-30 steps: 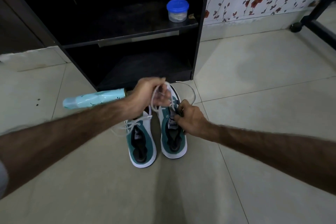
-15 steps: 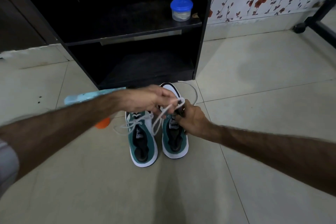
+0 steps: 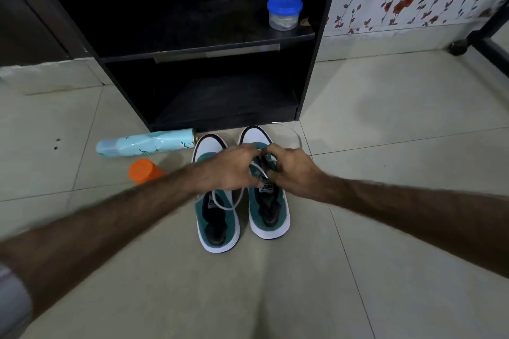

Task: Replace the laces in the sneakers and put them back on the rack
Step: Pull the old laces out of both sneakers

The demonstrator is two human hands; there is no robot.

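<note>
Black rack [image 3: 305,69] stands just beyond both hands, its lower shelf dark and open toward them. 2 teal-and-white sneakers sit on the floor tiles [image 3: 385,146] side by side, toes toward the rack, heels toward the person. Left sneaker [image 3: 217,217] lies under the left forearm. Right sneaker [image 3: 268,212] lies directly under both hands, long axis running from person to rack. Left hand [image 3: 228,169] is curled over the right sneaker's tongue area, fingers look pinched on the white lace [image 3: 228,205]. Right hand [image 3: 293,170] is also curled at the eyelets; exactly what its fingertips pinch cannot be told, lace most likely. 1 loose loop hangs below the left hand across the gap between the shoes; another lace end arcs out beyond the right hand by the toe. Judgement: lacing of the right sneaker is in progress and both hands sit equally close. Light-blue rolled bottle [image 3: 146,143] and orange cap [image 3: 143,170] lie outside the left hand; blue-lid jar [image 3: 283,12] sits on the upper shelf.
</note>
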